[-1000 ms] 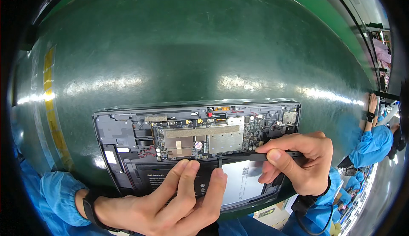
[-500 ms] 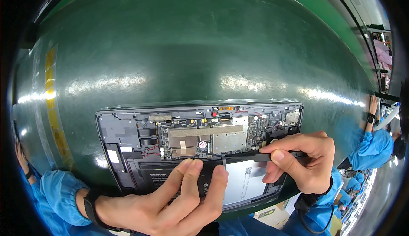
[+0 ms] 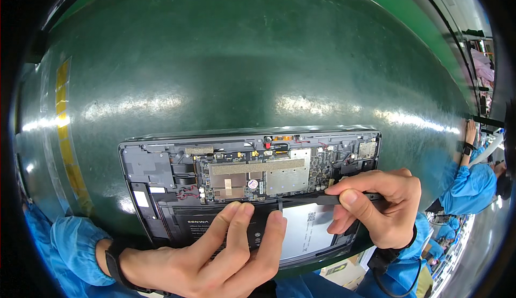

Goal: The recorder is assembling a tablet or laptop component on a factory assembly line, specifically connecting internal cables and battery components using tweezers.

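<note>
An opened tablet point(image 3: 148, 166) lies on the bench with its inside facing up. Its circuit board point(image 3: 231, 177), partly under silver shields, spans the upper middle, and a battery point(image 3: 199, 224) with a black face and a white label fills the lower part. My left hand point(image 3: 215, 260) is over the battery, fingers stretched out and their tips resting along its top edge near a small dark strip point(image 3: 280, 205). Black tweezers point(image 3: 317, 199) are pinched in my right hand point(image 3: 379, 206), their tip pointing left at the seam between board and battery. The fingers partly hide the battery.
The green bench mat point(image 3: 226, 67) extends beyond the tablet, with yellow tape point(image 3: 64, 131) on its left. At the right, a person in a blue sleeve point(image 3: 473, 190) rests a hand on the bench edge. A cardboard box point(image 3: 344, 271) is below the front edge.
The tablet has shifted very slightly left, and both hands keep nearly the same pose. A co-worker's hand at the far left has dropped out of sight.
</note>
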The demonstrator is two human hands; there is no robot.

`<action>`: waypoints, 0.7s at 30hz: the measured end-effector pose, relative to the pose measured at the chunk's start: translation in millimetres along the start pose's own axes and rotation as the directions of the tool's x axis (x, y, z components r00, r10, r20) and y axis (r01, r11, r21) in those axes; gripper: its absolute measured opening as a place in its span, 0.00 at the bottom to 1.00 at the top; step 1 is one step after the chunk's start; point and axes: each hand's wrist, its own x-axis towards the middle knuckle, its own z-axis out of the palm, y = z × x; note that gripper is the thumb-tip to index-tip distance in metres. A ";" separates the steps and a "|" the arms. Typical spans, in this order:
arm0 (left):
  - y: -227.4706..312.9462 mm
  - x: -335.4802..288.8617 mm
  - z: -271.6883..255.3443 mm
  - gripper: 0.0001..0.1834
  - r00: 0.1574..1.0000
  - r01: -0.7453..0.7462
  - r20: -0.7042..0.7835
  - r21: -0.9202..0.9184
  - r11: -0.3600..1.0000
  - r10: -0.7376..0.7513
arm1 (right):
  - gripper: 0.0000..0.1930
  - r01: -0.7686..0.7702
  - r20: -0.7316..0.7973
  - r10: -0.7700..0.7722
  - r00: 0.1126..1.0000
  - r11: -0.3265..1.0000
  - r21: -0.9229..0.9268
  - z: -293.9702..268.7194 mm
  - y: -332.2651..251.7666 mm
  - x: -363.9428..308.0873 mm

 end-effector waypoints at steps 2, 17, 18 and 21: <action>-0.5 0.4 -0.8 0.17 1.000 -0.001 -0.002 -0.003 1.000 0.001 | 0.06 -0.003 -0.006 0.003 1.000 1.000 0.003 0.3 -0.1 -0.7; 3.8 0.2 2.3 0.20 0.999 -0.001 0.054 0.045 0.999 -0.002 | 0.07 0.033 0.007 -0.033 0.999 0.999 -0.026 -0.4 3.4 -1.5; 3.6 0.4 2.2 0.20 0.999 -0.005 0.054 0.044 0.999 0.002 | 0.07 0.024 0.007 -0.024 1.000 1.000 -0.017 -0.4 3.1 -1.7; 3.5 0.7 0.8 0.20 0.998 -0.007 0.058 0.043 0.999 0.005 | 0.06 0.018 0.010 -0.018 1.000 1.000 -0.009 -0.4 2.4 -1.5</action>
